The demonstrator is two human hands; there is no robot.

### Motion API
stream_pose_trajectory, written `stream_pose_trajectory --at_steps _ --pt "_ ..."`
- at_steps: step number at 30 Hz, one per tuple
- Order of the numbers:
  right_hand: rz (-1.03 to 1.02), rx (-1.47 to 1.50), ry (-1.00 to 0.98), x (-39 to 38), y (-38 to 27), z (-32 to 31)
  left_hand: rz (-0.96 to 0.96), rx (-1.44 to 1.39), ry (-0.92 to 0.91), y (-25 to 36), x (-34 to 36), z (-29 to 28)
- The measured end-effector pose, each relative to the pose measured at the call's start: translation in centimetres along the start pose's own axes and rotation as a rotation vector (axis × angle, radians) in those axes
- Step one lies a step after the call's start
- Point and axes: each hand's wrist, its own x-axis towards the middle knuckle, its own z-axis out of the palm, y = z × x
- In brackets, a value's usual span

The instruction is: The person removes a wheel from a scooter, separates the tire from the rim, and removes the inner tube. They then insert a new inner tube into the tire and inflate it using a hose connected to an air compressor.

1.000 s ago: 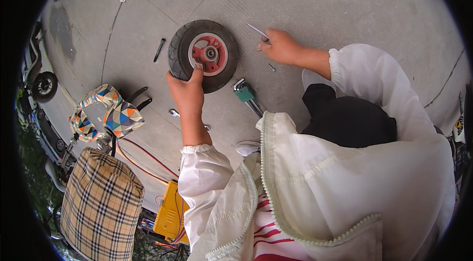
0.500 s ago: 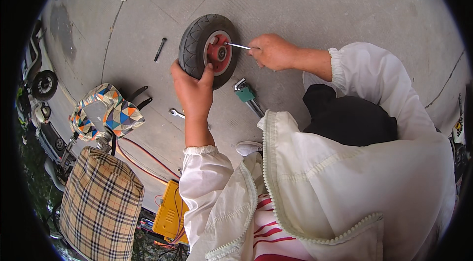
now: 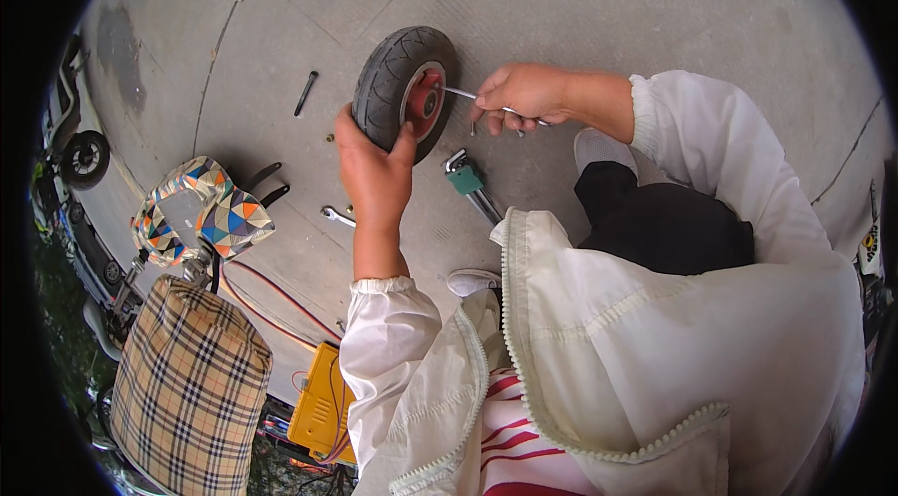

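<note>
A small wheel with a black tyre [image 3: 379,89] and a red hub [image 3: 426,101] stands tilted on the concrete. My left hand [image 3: 376,159] grips its near left side, the thumb against the rim and the fingers partly hidden by the tyre. In my right hand [image 3: 524,94] is a thin silver hex key [image 3: 458,92], its tip at the hub and its other end sticking out below my fingers. A hex key set in a green holder [image 3: 464,180] lies just below the wheel. Small screws [image 3: 473,129] lie on the ground under my right hand.
Left of the wheel lies a long black bolt [image 3: 306,94]. An open-end wrench [image 3: 337,215] and a brass-coloured nut [image 3: 329,138] are near my left arm. Handlebars with a patterned cover [image 3: 234,220], a plaid bag [image 3: 192,384] and a yellow case [image 3: 323,398] stand lower left.
The wheel has shifted slightly right and turned, with its hub facing more to the right. My right hand has moved a little right and its grip has changed; more of the hex key shows.
</note>
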Motion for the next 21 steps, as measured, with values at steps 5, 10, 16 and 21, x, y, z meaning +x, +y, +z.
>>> stream_pose_trajectory --at_steps 5,10,16,21 --pt "-0.498 -1.128 0.450 1.4 2.4 0.7 -0.038 -0.028 -0.010 0.2 0.2 0.0" --pt "0.040 -0.339 0.032 0.5 -0.3 1.1 0.007 0.042 -0.005 0.4 0.4 0.0" --pt "0.178 -0.303 -0.139 1.8 -0.8 -1.0 0.059 0.039 -0.025 0.6 0.5 -0.1" --pt "0.192 -0.425 -0.095 1.2 -1.8 -1.0 0.095 0.040 -0.033 0.4 0.4 -0.4"
